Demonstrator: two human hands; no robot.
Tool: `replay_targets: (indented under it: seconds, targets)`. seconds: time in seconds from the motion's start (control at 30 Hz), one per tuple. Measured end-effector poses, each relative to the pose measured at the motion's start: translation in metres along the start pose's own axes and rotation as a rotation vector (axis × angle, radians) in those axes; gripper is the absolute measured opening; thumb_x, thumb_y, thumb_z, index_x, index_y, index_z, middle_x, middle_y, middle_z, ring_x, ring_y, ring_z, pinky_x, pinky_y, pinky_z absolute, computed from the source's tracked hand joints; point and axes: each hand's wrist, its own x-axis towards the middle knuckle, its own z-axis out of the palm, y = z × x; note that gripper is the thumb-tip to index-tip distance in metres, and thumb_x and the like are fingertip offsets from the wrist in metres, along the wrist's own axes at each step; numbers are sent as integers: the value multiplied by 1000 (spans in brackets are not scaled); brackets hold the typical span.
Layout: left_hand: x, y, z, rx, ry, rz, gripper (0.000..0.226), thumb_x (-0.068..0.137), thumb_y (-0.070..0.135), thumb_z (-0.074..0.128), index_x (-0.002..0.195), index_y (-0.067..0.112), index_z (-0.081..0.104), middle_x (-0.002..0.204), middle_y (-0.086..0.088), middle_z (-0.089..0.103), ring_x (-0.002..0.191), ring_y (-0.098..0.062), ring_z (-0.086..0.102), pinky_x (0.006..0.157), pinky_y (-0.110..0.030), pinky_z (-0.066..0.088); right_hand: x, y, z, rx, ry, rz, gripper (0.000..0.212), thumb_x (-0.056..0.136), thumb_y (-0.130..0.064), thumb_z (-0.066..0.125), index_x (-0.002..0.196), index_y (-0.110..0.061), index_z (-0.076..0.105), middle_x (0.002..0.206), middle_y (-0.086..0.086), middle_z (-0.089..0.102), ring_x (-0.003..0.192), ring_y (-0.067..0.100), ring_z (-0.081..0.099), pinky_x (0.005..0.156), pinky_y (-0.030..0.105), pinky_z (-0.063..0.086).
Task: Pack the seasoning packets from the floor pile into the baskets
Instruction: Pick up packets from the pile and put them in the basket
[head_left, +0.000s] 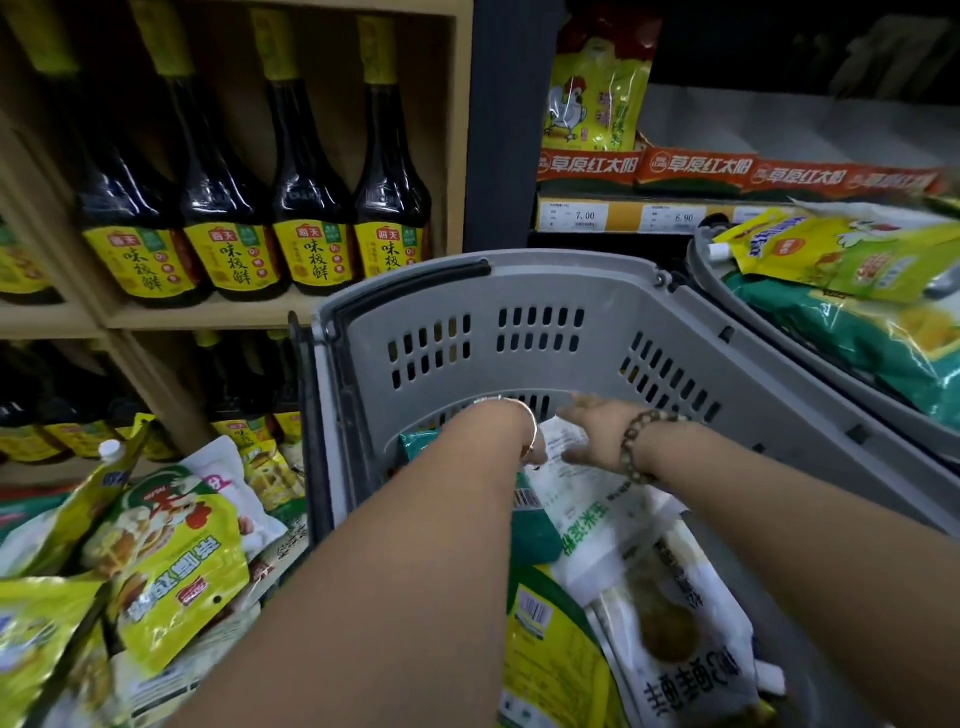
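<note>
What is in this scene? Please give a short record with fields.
place: shop aisle, dark bottles on a shelf behind
grey basket: in the middle, holds several packets
left hand: inside the grey basket, at the edge of a white packet; grip hidden by the wrist
right hand: fingers straight, at the white packet
second basket: to the right, filled with packets
floor pile: mostly yellow packets, left of the grey basket

Unsleeved arms; silver bangle (531, 423) by left hand (536, 451), brown bead bracelet (630, 453) by right hand (589, 431).
</note>
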Motion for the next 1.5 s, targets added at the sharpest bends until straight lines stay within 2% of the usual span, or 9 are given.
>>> replay_targets:
  seconds: [0.1,0.23,0.43,0.63,0.8,0.97,1.13,1.33,1.5]
  targets:
    - [-25,-7,-26,-139,323,51,22,90,30,51,94,10,62,95,-10,63,84,-26,59,80,-34,48,-15,-6,-39,139,122,-4,73,90,-48,51,149,-24,15,157,6,13,141,22,21,114,34,21]
    - [-78,-40,-46,-214,731,183,45,87,40,53,128,22,46,122,-5,57,105,-26,56,84,-35,49,-44,-24,-84,333,363,-1,65,87,-42,58,145,-25,31,148,4,38,132,21,38,105,29,31]
    - [-157,-137,-47,-205,1006,207,62,84,46,57,140,32,33,135,0,50,117,-24,52,86,-32,46,-80,-92,-129,381,509,-122,66,83,-48,60,142,-31,35,142,-4,45,128,15,43,99,27,34]
    - [-196,-228,-18,-348,1070,105,73,74,67,46,137,32,39,136,3,50,120,-20,50,82,-31,43,-77,-201,-155,252,536,-271,67,83,-47,60,142,-31,35,143,-2,43,129,19,41,103,35,37]
    - [-199,-305,22,-383,1134,-62,62,83,53,54,138,32,35,137,2,48,121,-21,50,91,-37,46,-55,-289,-157,148,507,-284,65,84,-46,59,142,-32,34,140,0,45,127,22,43,100,41,42]
    - [-191,-354,78,-523,1059,-196,62,82,51,57,136,28,40,134,-3,49,118,-26,51,89,-38,45,-49,-349,-125,217,461,-293,63,83,-42,60,141,-34,36,138,1,49,119,22,50,89,33,46]
    - [-177,-379,130,-619,951,-268,60,80,45,63,133,24,45,132,-7,52,118,-29,51,93,-39,45,-40,-379,-61,362,315,-268,61,82,-38,61,139,-29,41,142,3,44,127,22,44,98,37,43]
    - [-173,-417,180,-711,878,-355,61,79,40,67,133,23,46,133,-6,53,113,-27,55,88,-35,45,-21,-416,28,614,106,-195,57,84,-34,63,137,-25,45,134,3,53,116,21,53,91,31,45]
    - [-173,-444,227,-676,754,-455,61,80,38,66,135,26,44,130,-5,55,111,-25,56,87,-34,47,3,-472,88,871,-220,-74,47,82,-30,67,123,-9,58,119,10,62,105,27,60,85,35,47]
